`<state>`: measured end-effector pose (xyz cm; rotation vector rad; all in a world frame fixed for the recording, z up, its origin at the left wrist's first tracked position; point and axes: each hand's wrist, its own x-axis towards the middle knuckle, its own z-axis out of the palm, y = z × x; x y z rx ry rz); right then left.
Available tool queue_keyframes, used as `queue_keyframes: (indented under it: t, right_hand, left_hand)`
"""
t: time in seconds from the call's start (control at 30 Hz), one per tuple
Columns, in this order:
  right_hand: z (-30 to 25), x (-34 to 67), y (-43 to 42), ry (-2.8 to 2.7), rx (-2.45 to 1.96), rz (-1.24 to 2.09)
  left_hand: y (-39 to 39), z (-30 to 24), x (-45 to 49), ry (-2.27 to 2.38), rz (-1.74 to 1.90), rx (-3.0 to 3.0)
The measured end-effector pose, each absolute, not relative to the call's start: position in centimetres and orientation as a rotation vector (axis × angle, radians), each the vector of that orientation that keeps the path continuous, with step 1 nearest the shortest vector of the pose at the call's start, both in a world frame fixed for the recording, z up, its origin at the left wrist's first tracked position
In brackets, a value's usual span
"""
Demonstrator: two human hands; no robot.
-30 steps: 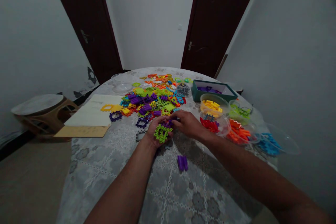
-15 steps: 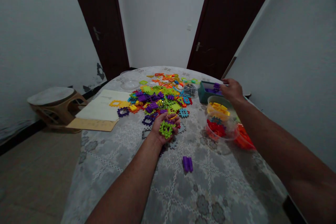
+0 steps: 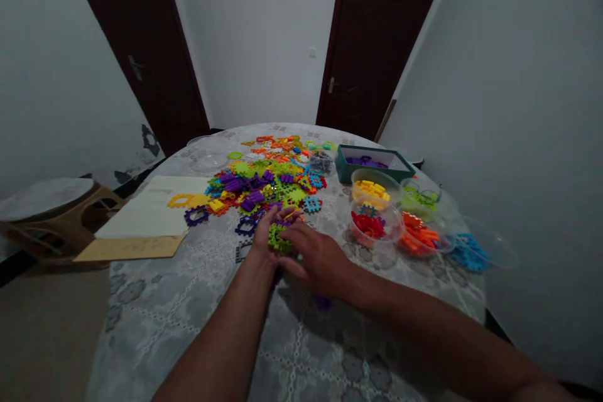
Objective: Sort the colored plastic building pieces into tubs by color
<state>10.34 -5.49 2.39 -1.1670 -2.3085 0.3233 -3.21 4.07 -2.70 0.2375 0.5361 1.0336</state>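
Observation:
In the head view my left hand [image 3: 265, 240] is cupped palm up, holding a lime-green square toothed building piece [image 3: 279, 239]. Purple and yellow bits show behind it in the same palm. My right hand [image 3: 323, 257] reaches across from the right, its curved fingertips at the green piece's right edge and its thumb spread below. Whether those fingers grip the piece I cannot make out. Beyond both hands spreads a mixed pile of building pieces [image 3: 257, 183]. Partly hidden under my right forearm, a purple piece [image 3: 323, 303] lies on the table.
A teal box [image 3: 348, 171] holds purple pieces. Clear tubs stand nearer: one with yellow pieces [image 3: 372, 190], others with red [image 3: 368, 225], orange [image 3: 417, 233], green [image 3: 421, 196] and blue pieces [image 3: 470, 251]. An opened cardboard folder [image 3: 141, 213] lies left on the patterned tablecloth [image 3: 155, 314].
My right hand has come from the teal box to my left palm, and the purple piece it held is gone from its fingers. The view has turned right.

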Motion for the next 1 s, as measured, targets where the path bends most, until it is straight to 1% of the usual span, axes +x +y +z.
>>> queue_keyframes:
  t: [0.1,0.23,0.43,0.5,0.57,0.73,0.87,0.93,1.0]
  right_hand:
    - [1.5,9.5,-5.0,-2.309,-1.262,0.27]
    - [0.9,9.5,-4.1,-2.252,-1.25,0.279]
    - [2.0,10.8,-4.8,-1.932,-1.119,0.593]
    - [3.0,12.4,-5.3,-1.855,-1.115,0.627]
    - [4.2,15.0,-5.7,-1.811,-1.192,0.523]
    - [6.2,26.1,-4.0,-1.664,-1.588,0.077]
    - [5.4,36.4,-0.3,-1.62,-1.948,-0.287]
    - [4.7,40.5,1.3,-1.587,-2.176,-0.39]
    - [4.0,43.2,2.5,-1.576,-2.338,-0.421]
  left_hand:
    - [4.0,-2.2,-3.1,0.612,1.066,0.231]
    - [3.7,-1.5,-2.8,0.685,1.061,0.275]
    - [3.5,-1.5,-2.6,0.686,1.048,0.291]
    - [3.5,-1.6,-2.8,0.661,1.043,0.281]
    - [3.3,-1.6,-3.0,0.619,1.029,0.257]
    - [2.9,-1.4,-3.2,0.537,1.017,0.207]
    - [3.0,-1.7,-3.1,0.506,1.034,0.19]
    - [3.0,-1.9,-3.1,0.505,1.038,0.191]
    - [2.9,-2.0,-3.1,0.505,1.038,0.187]
